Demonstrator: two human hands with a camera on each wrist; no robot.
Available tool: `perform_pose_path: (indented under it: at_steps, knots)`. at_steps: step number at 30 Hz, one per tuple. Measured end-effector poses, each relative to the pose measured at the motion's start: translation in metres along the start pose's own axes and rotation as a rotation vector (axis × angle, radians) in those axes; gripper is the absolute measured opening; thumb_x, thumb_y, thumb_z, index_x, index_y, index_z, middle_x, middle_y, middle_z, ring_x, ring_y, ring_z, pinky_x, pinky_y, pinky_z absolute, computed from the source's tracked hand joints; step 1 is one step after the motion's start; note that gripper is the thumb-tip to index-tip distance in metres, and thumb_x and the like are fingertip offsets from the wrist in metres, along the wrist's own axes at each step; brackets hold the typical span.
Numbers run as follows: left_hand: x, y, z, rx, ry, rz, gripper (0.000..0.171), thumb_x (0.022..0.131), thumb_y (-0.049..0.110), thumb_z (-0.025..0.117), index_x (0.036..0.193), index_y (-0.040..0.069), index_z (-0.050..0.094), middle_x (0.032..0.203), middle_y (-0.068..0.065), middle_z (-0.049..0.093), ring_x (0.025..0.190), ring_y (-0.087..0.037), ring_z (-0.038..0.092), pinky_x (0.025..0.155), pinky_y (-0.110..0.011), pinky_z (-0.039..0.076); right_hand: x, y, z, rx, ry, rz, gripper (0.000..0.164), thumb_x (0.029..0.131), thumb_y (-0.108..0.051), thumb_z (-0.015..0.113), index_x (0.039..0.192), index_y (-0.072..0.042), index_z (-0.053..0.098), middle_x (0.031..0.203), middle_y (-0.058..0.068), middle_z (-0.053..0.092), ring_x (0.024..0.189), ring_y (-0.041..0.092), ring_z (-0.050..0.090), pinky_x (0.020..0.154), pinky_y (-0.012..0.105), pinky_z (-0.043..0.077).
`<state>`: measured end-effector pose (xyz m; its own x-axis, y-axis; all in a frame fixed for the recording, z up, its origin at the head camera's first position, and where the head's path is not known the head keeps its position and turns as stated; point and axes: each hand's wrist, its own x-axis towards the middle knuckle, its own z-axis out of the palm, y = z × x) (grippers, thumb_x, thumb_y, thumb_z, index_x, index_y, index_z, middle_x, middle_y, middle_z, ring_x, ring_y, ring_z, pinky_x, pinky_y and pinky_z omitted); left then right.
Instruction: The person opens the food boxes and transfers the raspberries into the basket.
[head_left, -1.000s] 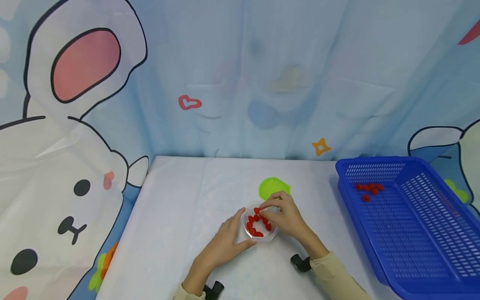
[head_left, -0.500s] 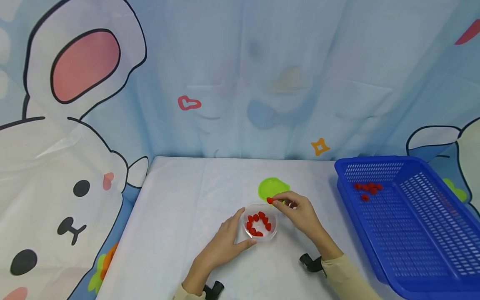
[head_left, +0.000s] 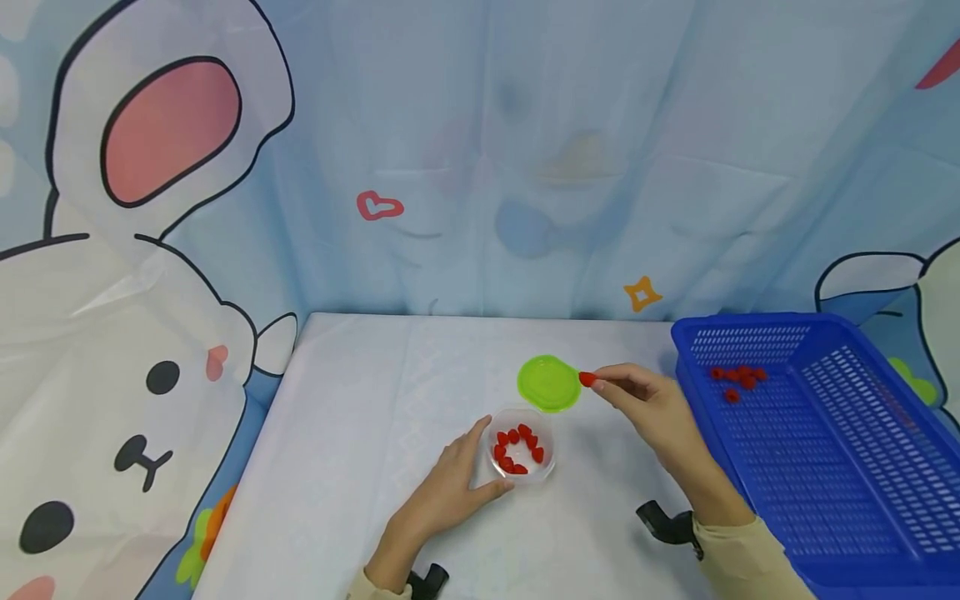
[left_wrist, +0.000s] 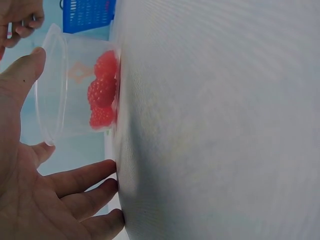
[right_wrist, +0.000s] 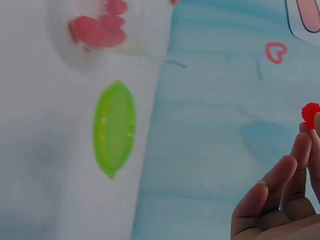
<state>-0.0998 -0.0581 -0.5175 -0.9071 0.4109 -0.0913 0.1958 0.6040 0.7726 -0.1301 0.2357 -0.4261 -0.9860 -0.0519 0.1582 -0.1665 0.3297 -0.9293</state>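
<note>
My left hand (head_left: pixel 442 496) holds a clear plastic cup (head_left: pixel 551 468) at its left side, thumb and index finger on opposite sides of the rim. Several red raspberries (left_wrist: pixel 102 91) lie on the cup's floor in the left wrist view. Its other fingertips rest on the white cloth. My right hand (head_left: pixel 660 417) pinches one raspberry (head_left: pixel 587 379) between thumb and fingertips, above the table between the green lid and the blue basket. The round green lid (head_left: pixel 549 384) lies just behind the cup; the right wrist view shows this lid (right_wrist: pixel 115 130) beyond the hand.
A large blue basket (head_left: pixel 738 492) with perforated walls stands along the table's right side. Several raspberries (head_left: pixel 738 377) lie in its far left corner. A printed blue curtain (head_left: pixel 480 167) hangs behind the white-covered table (head_left: pixel 337 400).
My right hand has lifted one raspberry out of the cup and carried it right, past the green lid towards the basket. The left hand has stayed at the cup.
</note>
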Motion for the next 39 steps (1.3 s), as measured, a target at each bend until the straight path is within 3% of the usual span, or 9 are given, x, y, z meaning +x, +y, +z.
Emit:
perform_pose_path:
  at_steps: [7, 13, 18, 23, 29, 31, 33, 36, 39]
  knots:
    - [-0.001, 0.000, 0.000, -0.002, 0.002, 0.003, 0.094, 0.088, 0.060, 0.069, 0.161, 0.029, 0.017, 0.156, -0.013, 0.035, 0.142, -0.033, 0.034, 0.109, -0.057, 0.036, -0.004, -0.023, -0.041, -0.060, 0.043, 0.021, 0.030, 0.098, -0.022, 0.068, 0.118, 0.000, 0.069, 0.105, -0.005, 0.070, 0.090, 0.015, 0.060, 0.074, 0.019, 0.051]
    - [0.000, 0.001, 0.001, -0.007, -0.001, -0.003, 0.093, 0.089, 0.053, 0.072, 0.161, 0.030, 0.017, 0.156, -0.012, 0.035, 0.142, -0.033, 0.034, 0.108, -0.058, 0.036, 0.003, -0.024, -0.098, -0.137, 0.084, 0.122, 0.036, 0.098, -0.029, 0.066, 0.126, -0.006, 0.067, 0.112, -0.010, 0.065, 0.098, 0.008, 0.057, 0.072, 0.017, 0.049]
    - [0.000, 0.000, 0.001, -0.004, 0.000, -0.007, 0.094, 0.088, 0.054, 0.071, 0.161, 0.030, 0.017, 0.156, -0.012, 0.035, 0.142, -0.033, 0.034, 0.108, -0.057, 0.036, 0.016, 0.005, -0.146, -0.211, 0.116, 0.234, 0.048, 0.097, -0.043, 0.063, 0.134, -0.012, 0.063, 0.117, -0.017, 0.058, 0.104, 0.003, 0.050, 0.077, 0.017, 0.041]
    - [0.000, 0.000, 0.001, -0.006, 0.002, -0.008, 0.094, 0.088, 0.054, 0.071, 0.161, 0.030, 0.017, 0.156, -0.012, 0.034, 0.142, -0.033, 0.033, 0.109, -0.057, 0.035, 0.025, 0.047, -0.180, -0.266, 0.158, 0.331, 0.054, 0.094, -0.053, 0.062, 0.135, -0.018, 0.061, 0.113, -0.019, 0.052, 0.092, 0.010, 0.052, 0.071, 0.019, 0.042]
    - [0.000, 0.000, 0.000, -0.002, 0.004, -0.002, 0.094, 0.089, 0.054, 0.071, 0.161, 0.030, 0.016, 0.157, -0.012, 0.034, 0.142, -0.032, 0.033, 0.110, -0.056, 0.035, 0.031, 0.096, -0.200, -0.341, 0.124, 0.365, 0.061, 0.096, -0.054, 0.059, 0.134, -0.006, 0.057, 0.108, -0.023, 0.049, 0.097, 0.009, 0.049, 0.072, 0.021, 0.044]
    - [0.000, 0.000, 0.000, -0.001, 0.004, -0.001, 0.094, 0.089, 0.055, 0.071, 0.161, 0.030, 0.016, 0.157, -0.011, 0.034, 0.143, -0.032, 0.033, 0.110, -0.056, 0.034, 0.031, 0.110, -0.206, -0.362, 0.088, 0.372, 0.062, 0.097, -0.054, 0.057, 0.133, -0.002, 0.057, 0.112, -0.015, 0.054, 0.104, 0.017, 0.051, 0.076, 0.026, 0.049]
    - [0.000, 0.000, 0.000, -0.001, 0.004, 0.000, 0.094, 0.089, 0.054, 0.071, 0.161, 0.030, 0.016, 0.157, -0.011, 0.034, 0.143, -0.032, 0.033, 0.110, -0.056, 0.034, 0.032, 0.122, -0.209, -0.369, 0.057, 0.390, 0.065, 0.098, -0.054, 0.055, 0.132, 0.002, 0.055, 0.122, 0.004, 0.057, 0.112, 0.034, 0.050, 0.085, 0.043, 0.050]
    - [0.000, 0.000, 0.000, -0.001, 0.001, -0.002, 0.094, 0.088, 0.054, 0.071, 0.161, 0.029, 0.017, 0.157, -0.011, 0.034, 0.142, -0.033, 0.034, 0.109, -0.056, 0.035, 0.032, 0.136, -0.212, -0.364, 0.027, 0.423, 0.070, 0.099, -0.054, 0.054, 0.133, 0.007, 0.053, 0.137, 0.031, 0.045, 0.119, 0.052, 0.043, 0.091, 0.067, 0.040]
    - [0.000, 0.000, 0.001, 0.001, 0.001, -0.005, 0.094, 0.088, 0.055, 0.071, 0.161, 0.029, 0.017, 0.157, -0.011, 0.035, 0.142, -0.033, 0.034, 0.109, -0.057, 0.036, 0.031, 0.147, -0.213, -0.362, 0.015, 0.450, 0.072, 0.101, -0.052, 0.052, 0.134, 0.012, 0.050, 0.140, 0.039, 0.039, 0.120, 0.056, 0.041, 0.093, 0.073, 0.034]
